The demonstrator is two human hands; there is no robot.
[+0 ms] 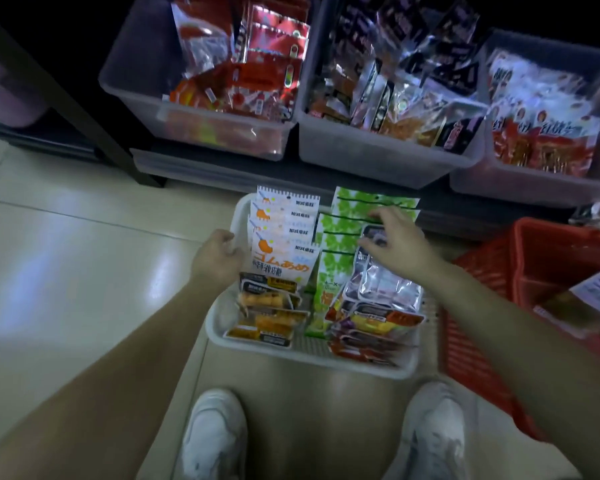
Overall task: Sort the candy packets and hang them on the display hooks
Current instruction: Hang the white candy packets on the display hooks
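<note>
Single view, head-worn, wide-angle. Lens looks steeply down and a little forward over floor (84, 254). Tray (378, 367) at frame centre, near. Shoes (215, 438) at bottom edge, almost under lens. Forearms enter from both lower corners; left hand (219, 252) at tray's left rim, right hand (392, 244) over its far right part. Bins (125, 74) along top edge, farther off, dim. Basket (482, 271) cut by right edge. Straight lines bow toward frame edges.

Three bins (378, 152), maybe four, one tray (222, 315)
</note>
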